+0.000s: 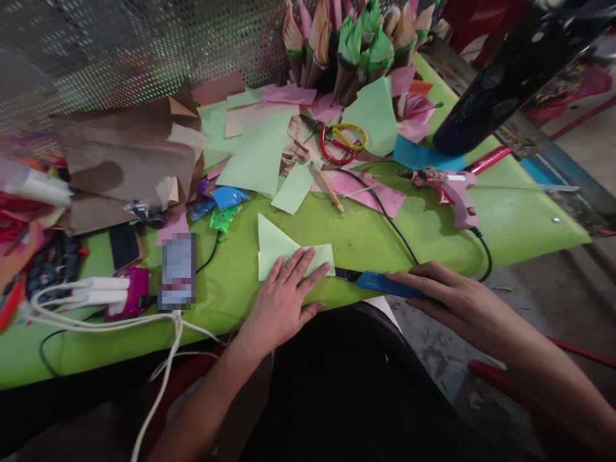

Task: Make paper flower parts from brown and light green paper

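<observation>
A folded sheet of pale green paper [276,250] is pressed to the green table [235,263] under the left hand [283,298], which is laid flat with its fingers a little apart. By the right hand [447,295], a knife [380,282] is held at the blue handle, with the fingers stretched along it; how the thumb is placed cannot be told. The dark blade is pointed toward the left hand, and its tip is brought to the right edge of the folded sheet; whether it is slipped inside the fold cannot be seen.

Just beyond the left hand's sheet, a narrow green strip [293,189] and a pencil [330,189] are laid out. Beyond the right hand, a pink glue gun [459,192] is laid on its side, and a red pen [491,159] is partly hidden behind it.

To the left of the left hand, a phone [177,273] is set beside a magenta adapter [128,295], into which white plugs [103,290] are fitted. Small blue and green packets [224,218] are placed farther out from that hand, near a large piece of brown paper [135,163].

Farther ahead of both hands, scissors [344,144] with red and yellow handles are surrounded by paper scraps, and paper flowers [356,48] are bunched behind them. A dark bottle [500,83] is stood well beyond the right hand.
</observation>
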Tool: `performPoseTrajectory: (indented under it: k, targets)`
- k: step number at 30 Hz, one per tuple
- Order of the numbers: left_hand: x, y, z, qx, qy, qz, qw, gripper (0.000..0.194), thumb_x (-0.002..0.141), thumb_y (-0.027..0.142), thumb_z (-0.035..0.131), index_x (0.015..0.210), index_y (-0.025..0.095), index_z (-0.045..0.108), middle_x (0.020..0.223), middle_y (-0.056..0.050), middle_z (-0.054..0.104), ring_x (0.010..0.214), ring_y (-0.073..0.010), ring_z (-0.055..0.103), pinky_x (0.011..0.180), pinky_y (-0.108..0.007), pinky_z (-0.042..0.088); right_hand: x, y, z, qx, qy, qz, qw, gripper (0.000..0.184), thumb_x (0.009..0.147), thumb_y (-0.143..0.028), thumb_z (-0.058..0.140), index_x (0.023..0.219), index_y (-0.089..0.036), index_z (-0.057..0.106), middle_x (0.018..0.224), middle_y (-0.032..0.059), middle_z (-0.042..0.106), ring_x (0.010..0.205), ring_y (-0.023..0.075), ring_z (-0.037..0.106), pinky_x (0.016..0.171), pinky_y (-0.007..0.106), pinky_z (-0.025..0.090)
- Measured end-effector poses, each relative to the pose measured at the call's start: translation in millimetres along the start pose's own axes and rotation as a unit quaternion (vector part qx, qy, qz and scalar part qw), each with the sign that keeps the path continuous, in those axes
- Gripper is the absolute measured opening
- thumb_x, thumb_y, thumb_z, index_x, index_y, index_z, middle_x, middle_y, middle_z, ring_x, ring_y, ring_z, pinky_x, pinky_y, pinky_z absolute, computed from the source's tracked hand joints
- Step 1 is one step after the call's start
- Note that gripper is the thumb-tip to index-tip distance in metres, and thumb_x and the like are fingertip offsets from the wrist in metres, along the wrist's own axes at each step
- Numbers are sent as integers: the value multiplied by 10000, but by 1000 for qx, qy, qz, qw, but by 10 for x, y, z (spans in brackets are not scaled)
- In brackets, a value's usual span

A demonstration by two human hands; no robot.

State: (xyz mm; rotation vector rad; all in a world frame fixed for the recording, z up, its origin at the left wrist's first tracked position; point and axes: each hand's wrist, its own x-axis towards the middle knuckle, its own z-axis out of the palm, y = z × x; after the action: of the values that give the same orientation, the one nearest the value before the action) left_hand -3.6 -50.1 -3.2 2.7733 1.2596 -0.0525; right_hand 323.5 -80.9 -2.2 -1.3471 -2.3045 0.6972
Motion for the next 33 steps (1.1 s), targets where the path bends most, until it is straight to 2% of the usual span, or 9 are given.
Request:
performPoseTrajectory:
  k: [13,26,30,33]
  targets:
    - [-4,-5,22,-2,10,5,1000,708,989,526,456,1605,260,228,1670,-108,273,1542,-289,250,1228,-528,255,41,-131,70,-23,5,-11,1000,379,1040,-345,426,1369,-289,605,1055,93,683,820,193,712,698,302,592]
    - [-3,12,29,-16,15,4,1000,725,972,552,478,1598,265,251,1670,-100,278,1546,-276,242,1237,-518,237,125,-333,260,-46,15,-19,999,391,1039,-342,431,1393,-269,580,1037,94,681,787,186,712,676,290,581]
    - [-5,-22,-43,-54,6,11,998,683,993,518,452,1595,257,259,1664,-100,288,1549,-261,239,1233,-519,263,154,-439,349,-58,18,-18,998,397,1038,-336,423,1395,-265,582,1020,89,680,763,179,711,661,279,576]
    - [-4,-157,-156,-94,14,29,995,572,1031,407,408,1577,265,308,1665,-94,285,1532,-216,289,1215,-466,328,150,-464,382,-58,24,-13,998,397,1038,-349,427,1395,-272,582,1026,86,679,752,179,707,660,284,576]
